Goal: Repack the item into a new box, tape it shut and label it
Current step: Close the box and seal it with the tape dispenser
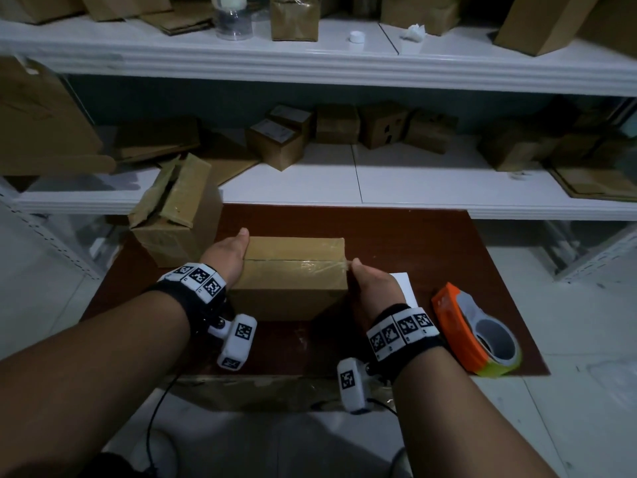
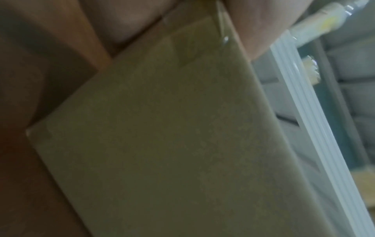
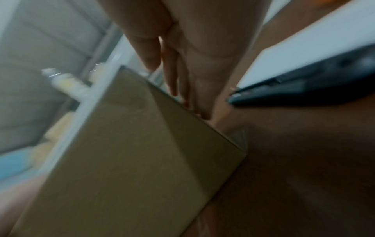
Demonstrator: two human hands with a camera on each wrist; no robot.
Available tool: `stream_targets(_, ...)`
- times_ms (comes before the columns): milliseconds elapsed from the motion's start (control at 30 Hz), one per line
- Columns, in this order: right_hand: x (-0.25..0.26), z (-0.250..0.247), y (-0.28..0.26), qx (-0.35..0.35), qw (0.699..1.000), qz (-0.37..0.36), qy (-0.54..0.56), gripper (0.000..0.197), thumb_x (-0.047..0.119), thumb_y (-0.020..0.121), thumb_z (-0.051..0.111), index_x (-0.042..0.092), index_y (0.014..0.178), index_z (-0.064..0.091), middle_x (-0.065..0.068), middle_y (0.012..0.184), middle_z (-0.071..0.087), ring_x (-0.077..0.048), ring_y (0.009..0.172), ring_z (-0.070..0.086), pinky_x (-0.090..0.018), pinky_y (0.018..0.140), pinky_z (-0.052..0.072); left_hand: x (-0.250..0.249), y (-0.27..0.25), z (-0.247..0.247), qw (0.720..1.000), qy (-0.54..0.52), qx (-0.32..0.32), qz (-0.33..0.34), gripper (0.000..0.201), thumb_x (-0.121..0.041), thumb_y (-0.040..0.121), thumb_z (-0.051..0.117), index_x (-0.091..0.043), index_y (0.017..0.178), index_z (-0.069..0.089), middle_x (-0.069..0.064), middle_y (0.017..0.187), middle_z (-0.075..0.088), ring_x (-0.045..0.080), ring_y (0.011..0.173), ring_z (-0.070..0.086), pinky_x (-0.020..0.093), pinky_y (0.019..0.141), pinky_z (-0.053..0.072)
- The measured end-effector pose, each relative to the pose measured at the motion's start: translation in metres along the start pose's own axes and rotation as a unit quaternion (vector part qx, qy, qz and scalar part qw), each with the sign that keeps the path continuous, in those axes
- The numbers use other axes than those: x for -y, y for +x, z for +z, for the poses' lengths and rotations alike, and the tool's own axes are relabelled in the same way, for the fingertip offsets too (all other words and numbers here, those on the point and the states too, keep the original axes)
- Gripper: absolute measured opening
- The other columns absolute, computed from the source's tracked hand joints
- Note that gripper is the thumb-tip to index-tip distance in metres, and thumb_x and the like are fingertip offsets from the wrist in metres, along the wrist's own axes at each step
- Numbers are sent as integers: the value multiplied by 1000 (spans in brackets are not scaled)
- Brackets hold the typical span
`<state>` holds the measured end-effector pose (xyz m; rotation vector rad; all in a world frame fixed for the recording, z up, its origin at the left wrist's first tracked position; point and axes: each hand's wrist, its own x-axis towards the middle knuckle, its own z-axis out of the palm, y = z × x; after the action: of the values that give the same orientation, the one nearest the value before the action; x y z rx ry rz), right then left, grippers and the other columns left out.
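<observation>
A closed cardboard box stands in the middle of the brown table, with clear tape shining along its top seam. My left hand lies flat against the box's left side, thumb stretched along the top edge. My right hand presses the right side, and its fingers run straight down that face of the box. A white label sheet lies just behind my right hand. An orange tape dispenser rests at the table's right.
An older opened box with raised flaps stands at the table's back left. White shelves behind carry several small cartons and flattened cardboard. A plastic bottle stands on the upper shelf. Pale floor tiles surround the table.
</observation>
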<state>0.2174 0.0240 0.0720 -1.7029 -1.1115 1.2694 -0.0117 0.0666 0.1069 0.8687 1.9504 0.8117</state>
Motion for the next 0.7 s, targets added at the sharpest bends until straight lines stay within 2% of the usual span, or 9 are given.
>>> stream_targets(100,-8,4,0,-45,996,17,69,32,57,84,61,34,67,75,-17,97,75,-45,107,67,-61,99,51,-12,-22,-4,1000,-14,15,-23,79,-66,99,21,-8,151,35,18,153,38,35,140,37,44,114,25)
stream_targets(200,-4,-9,-13,-47,995,28,87,39,47,96,56,24,70,74,-7,80,73,-36,91,70,-56,96,54,-21,-36,-13,998,-25,13,47,75,-72,95,22,-20,146,42,12,147,46,32,133,44,48,112,27)
stream_targets(267,-1,-25,-13,-66,986,15,153,33,35,102,55,16,81,70,-10,82,69,-31,82,67,-48,89,54,-20,-43,-17,990,37,-23,133,53,-64,97,36,-27,131,52,6,133,55,27,120,53,49,103,37)
stream_targets(300,2,-34,-16,-80,980,6,180,30,32,103,53,12,86,68,-10,83,67,-26,78,64,-45,84,54,-18,-46,-18,979,100,-54,172,49,-59,96,47,-28,134,50,5,136,53,26,123,52,50,102,41)
stream_targets(367,2,-51,-19,-117,976,-18,185,29,31,105,51,10,92,67,-10,89,69,-22,77,64,-42,76,56,-12,-59,-15,921,275,-95,261,54,-52,91,58,-33,140,45,1,145,46,27,133,42,51,106,39)
stream_targets(433,-3,-71,-22,-169,969,-29,176,29,33,104,52,12,92,68,-9,88,71,-22,76,64,-39,69,56,-6,-74,-4,851,383,-88,348,49,-56,90,53,-40,136,48,-4,143,43,24,133,37,49,106,33)
stream_targets(467,-10,-82,-22,-203,964,-36,168,30,36,102,54,14,89,70,-8,83,71,-23,74,64,-39,67,56,-3,-83,3,831,407,-67,373,50,-59,89,49,-43,136,47,-6,144,41,23,133,34,49,106,31)
stream_targets(567,-25,-111,-30,-304,947,-12,100,41,54,90,56,18,76,72,-7,74,71,-29,74,67,-46,77,58,7,-100,27,800,462,-10,382,65,-66,88,43,-45,147,28,-4,155,30,25,142,26,51,113,23)
stream_targets(700,-39,-143,-40,-349,935,44,53,36,40,98,57,8,84,68,-13,85,70,-32,83,65,-43,82,53,18,-105,46,757,547,31,356,84,-68,88,42,-38,155,0,-2,166,6,26,152,7,54,120,13)
